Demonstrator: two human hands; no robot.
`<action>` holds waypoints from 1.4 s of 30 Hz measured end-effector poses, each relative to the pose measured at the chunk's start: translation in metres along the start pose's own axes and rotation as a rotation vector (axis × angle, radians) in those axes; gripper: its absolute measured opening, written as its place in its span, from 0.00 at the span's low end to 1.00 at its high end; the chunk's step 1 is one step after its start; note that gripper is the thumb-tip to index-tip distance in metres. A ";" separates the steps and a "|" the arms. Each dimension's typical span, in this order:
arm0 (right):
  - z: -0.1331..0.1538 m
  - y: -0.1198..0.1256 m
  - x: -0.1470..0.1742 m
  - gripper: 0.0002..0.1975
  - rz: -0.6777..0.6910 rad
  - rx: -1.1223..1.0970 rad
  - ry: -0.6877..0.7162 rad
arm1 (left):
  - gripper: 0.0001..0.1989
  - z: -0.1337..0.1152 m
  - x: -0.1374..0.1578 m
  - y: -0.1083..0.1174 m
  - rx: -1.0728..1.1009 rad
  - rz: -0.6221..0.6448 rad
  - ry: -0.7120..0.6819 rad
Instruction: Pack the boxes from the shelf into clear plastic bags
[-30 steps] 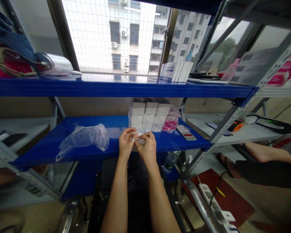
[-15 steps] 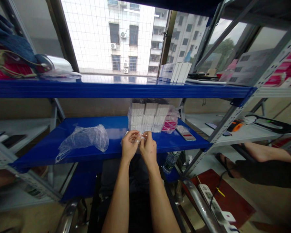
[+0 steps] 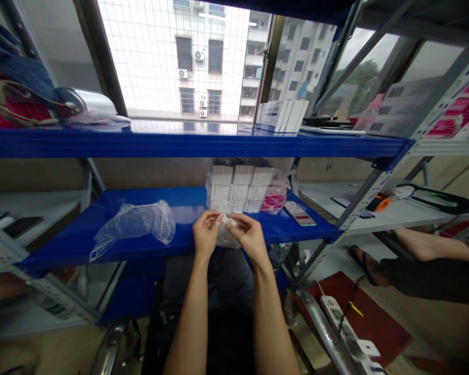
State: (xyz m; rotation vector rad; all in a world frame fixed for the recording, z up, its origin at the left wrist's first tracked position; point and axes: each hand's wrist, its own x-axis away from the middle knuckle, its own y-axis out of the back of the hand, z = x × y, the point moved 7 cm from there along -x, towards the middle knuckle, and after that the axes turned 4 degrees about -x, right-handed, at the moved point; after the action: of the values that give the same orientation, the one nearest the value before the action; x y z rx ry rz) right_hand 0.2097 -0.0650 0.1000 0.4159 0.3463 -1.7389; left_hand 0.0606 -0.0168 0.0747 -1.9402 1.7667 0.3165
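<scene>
The left hand (image 3: 205, 237) and right hand (image 3: 252, 237) each pinch, thumb against fingers, a small clear plastic piece (image 3: 226, 239) with a white bit (image 3: 224, 219) at its top, held between them over the middle of the front edge of the blue table (image 3: 191, 197). What the white bit is, I cannot tell. Beyond the hands, toward the back edge, stand bagged white boxes (image 3: 241, 190) in a stack, a pink packet (image 3: 273, 201) beside them on the right. A phone (image 3: 300, 213) lies near the right edge. Toward the left edge lies a crumpled clear bag (image 3: 140, 221), its narrow end reaching the front edge. Higher up, a blue shelf (image 3: 180, 145) carries upright white cartons (image 3: 283, 115)
</scene>
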 end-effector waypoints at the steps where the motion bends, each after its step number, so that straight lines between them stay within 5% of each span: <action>1: 0.001 0.002 0.000 0.14 -0.003 -0.025 -0.014 | 0.13 0.001 0.000 -0.001 0.004 0.007 0.007; 4: 0.004 0.006 0.000 0.14 -0.035 -0.038 -0.011 | 0.12 -0.003 0.000 0.001 -0.039 0.002 -0.002; 11: -0.002 0.032 0.001 0.09 -0.373 0.274 0.093 | 0.10 -0.026 -0.002 0.040 -0.470 -0.284 -0.206; 18: -0.033 0.041 -0.002 0.12 -0.386 0.331 0.077 | 0.13 0.019 -0.012 0.054 -0.456 -0.131 0.095; 31: -0.054 0.047 -0.010 0.16 -0.320 0.217 0.065 | 0.24 0.015 -0.015 0.078 -0.616 -0.203 0.179; 37: -0.070 0.044 -0.010 0.22 -0.095 0.190 -0.013 | 0.28 0.038 -0.008 0.088 -0.531 0.052 0.499; 42: -0.093 0.034 -0.011 0.26 -0.024 0.098 -0.197 | 0.41 0.034 0.005 0.073 -0.290 0.226 0.669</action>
State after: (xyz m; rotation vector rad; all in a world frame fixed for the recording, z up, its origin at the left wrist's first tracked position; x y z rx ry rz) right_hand 0.2532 -0.0204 0.0221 0.3088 0.1257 -1.8078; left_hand -0.0052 -0.0075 0.0286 -2.2153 2.4911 -0.0182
